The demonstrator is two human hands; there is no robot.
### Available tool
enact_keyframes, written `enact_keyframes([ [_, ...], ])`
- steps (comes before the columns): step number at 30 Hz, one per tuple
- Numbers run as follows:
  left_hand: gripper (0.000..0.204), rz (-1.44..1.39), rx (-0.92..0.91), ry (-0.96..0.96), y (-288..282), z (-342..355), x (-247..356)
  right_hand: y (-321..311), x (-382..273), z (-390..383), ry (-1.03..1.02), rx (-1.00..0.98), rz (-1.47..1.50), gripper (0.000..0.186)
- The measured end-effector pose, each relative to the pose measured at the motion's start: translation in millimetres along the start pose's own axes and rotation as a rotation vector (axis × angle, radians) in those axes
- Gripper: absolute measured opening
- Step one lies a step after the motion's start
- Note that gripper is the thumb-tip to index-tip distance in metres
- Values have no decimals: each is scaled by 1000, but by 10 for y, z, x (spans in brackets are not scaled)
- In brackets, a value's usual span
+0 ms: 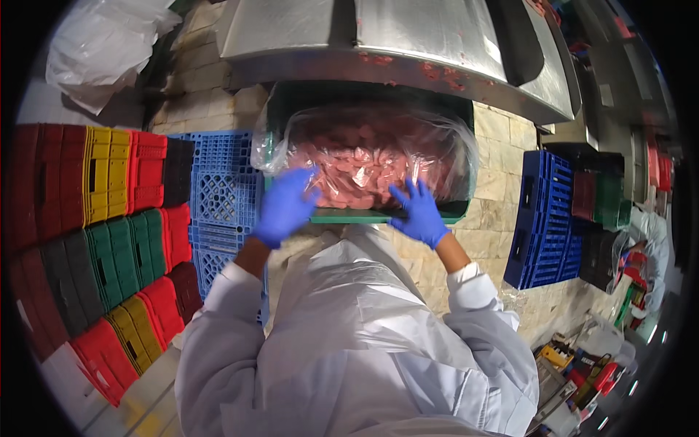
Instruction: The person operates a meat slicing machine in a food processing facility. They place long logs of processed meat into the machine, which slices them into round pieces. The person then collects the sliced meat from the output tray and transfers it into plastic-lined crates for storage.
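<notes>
A green crate [349, 216] lined with a clear plastic bag [460, 142] stands in front of me. Pink pieces of raw meat [360, 156] fill it, partly under the shiny film. My left hand [287, 207], in a blue glove, is over the near left corner of the crate with its fingers apart. At the near right side, my right hand [421, 213], gloved the same way, spreads its fingers over the rim and the edge of the bag. Neither hand shows anything gripped in it.
A stainless steel machine [422, 36] with meat scraps on its edge overhangs the crate's far side. Stacked coloured crates [109, 175] and a blue plastic pallet [218, 178] are at left. Another blue pallet [542, 218] stands at right, on the tiled floor [502, 156].
</notes>
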State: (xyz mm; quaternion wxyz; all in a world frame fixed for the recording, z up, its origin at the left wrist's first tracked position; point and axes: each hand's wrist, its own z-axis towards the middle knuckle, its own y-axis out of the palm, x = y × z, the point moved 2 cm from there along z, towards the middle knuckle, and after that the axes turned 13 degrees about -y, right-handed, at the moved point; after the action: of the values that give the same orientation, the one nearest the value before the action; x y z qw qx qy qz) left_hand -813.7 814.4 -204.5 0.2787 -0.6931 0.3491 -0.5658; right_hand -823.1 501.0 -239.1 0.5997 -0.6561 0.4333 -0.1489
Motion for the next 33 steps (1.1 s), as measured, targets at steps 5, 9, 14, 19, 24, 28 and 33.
enact_keyframes([
  [5, 35, 419, -248, 71, 1052, -424, -240, 644, 74, -35, 40, -25, -13, 18],
  [9, 19, 397, -87, 188, 1092, -330, -243, 776, 76, -15, 69, -48, -82, 18],
  [14, 22, 346, -58, 234, 1148, -618, -329, 845, -114, -243, 55, -76, -152, 19],
  [19, 26, 361, -194, 236, 1180, -1142, -620, 1120, -546, -506, 69, -124, -131, 20],
  [24, 55, 245, -320, 126, 476, -1335, -289, 1049, -665, -595, 102, -179, 120, 29],
  [28, 85, -450, 105, -200, -203, -1213, -725, 295, -647, -404, -137, 135, 514, 58],
  [33, 71, -978, -36, -920, 216, -724, -1942, 602, 221, 619, 67, 280, 197, 64],
])
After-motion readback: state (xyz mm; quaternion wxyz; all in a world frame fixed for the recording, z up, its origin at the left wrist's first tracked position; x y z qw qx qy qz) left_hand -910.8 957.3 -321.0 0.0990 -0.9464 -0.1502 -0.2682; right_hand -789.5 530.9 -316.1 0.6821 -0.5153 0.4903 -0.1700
